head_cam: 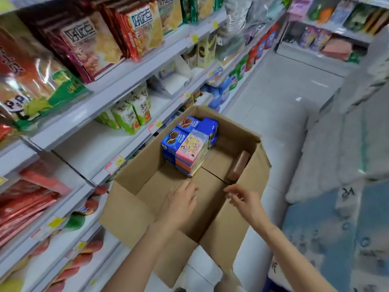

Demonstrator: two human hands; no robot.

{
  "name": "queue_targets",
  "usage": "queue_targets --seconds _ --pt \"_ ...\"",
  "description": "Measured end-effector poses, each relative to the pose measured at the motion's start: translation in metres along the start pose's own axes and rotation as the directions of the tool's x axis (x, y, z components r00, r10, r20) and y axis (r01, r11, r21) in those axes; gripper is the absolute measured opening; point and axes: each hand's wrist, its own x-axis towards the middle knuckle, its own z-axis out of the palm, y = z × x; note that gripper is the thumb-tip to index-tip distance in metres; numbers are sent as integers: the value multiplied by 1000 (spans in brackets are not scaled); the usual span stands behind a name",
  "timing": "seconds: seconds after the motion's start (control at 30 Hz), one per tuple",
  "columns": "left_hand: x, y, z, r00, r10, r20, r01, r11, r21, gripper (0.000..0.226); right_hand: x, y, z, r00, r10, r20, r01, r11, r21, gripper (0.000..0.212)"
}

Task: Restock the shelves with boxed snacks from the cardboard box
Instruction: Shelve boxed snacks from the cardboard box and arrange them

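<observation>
Over the near half of the cardboard box (147, 178): left grip (182, 204) open, palm down, fingers relaxed and pointing forward, holding nothing. It hangs inside the box mouth above the bare bottom. Right grip (245, 200) also open, fingers loosely spread, empty, close to the box's right wall; slightly blurred. The two grips are near each other, not touching.

Box: flaps folded outward, left flap just beside the shelving. White tile floor (284, 98) shows beyond it and to its right.

Contents: stack of boxed snacks (185, 161) in the far left corner. Blue cartons (171, 141) stand on the left and rear, with a pile of flat cartons against them and a pink carton (190, 148) on top. The stack is well apart from both grips. One pinkish-brown carton (240, 165) leans on edge against the right wall, alone.

Shelves (90, 148): white, tiered, left of the box. Green cartons (130, 114) stand on the tier behind the box. Bagged snacks (88, 43) fill the tier above, red bags (25, 205) the tier at lower left. Price tags (114, 164) sit on the shelf edges.

Right side: grey and blue soft goods (315, 239), too blurred to identify.
</observation>
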Motion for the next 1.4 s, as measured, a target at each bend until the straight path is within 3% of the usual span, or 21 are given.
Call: queue_targets --seconds 0.2,0.37,0.5,0.67,0.77,0.83,0.93,1.0,1.13,1.2,1.27,1.33,1.37,1.4 --pt "82 -1 27 995 -94 -31 95 995 28 14 120 31 -37 978 -42 203 85 975 -206 24" --pt "131 1 54 977 -213 -34 214 976 34 19 217 54 -55 936 -70 346 242 840 -486 22" --pt "160 -7 73 971 -233 -56 237 969 70 21 291 84 -58 791 73 608 493 511 -704 44" --pt "176 -33 85 953 -300 -40 303 948 94 22 361 128 -52 600 194 776 778 84 -623 49" --pt "180 -47 87 950 -298 -88 308 942 135 18 380 152 -44 557 302 773 824 -85 -560 52" --pt "185 -55 89 945 -315 -92 325 936 137 27 387 161 -38 535 351 768 838 -104 -536 53" --pt "196 -65 95 939 -332 -89 343 926 161 33 393 162 -33 469 386 794 872 -60 -486 71" --pt "203 -71 100 935 -346 -76 354 920 167 32 393 166 -30 425 364 828 898 -53 -438 66" --pt "204 -76 107 921 -386 -44 388 907 165 32 387 172 -31 429 346 835 897 -54 -438 61" --pt "199 -75 109 921 -389 -28 389 910 147 30 389 168 -27 430 292 854 902 -98 -420 53" --pt "194 -70 110 903 -430 3 429 900 78 25 389 154 -24 448 230 864 893 -74 -444 51" --pt "188 -64 111 835 -547 69 551 830 -83 21 381 135 -25 435 166 885 898 -5 -440 51" --pt "186 -61 110 766 -633 113 639 730 -241 17 375 126 -27 410 51 910 910 33 -412 52" --pt "184 -56 108 675 -716 177 712 569 -412 12 366 119 -32 361 -148 921 933 49 -357 54"
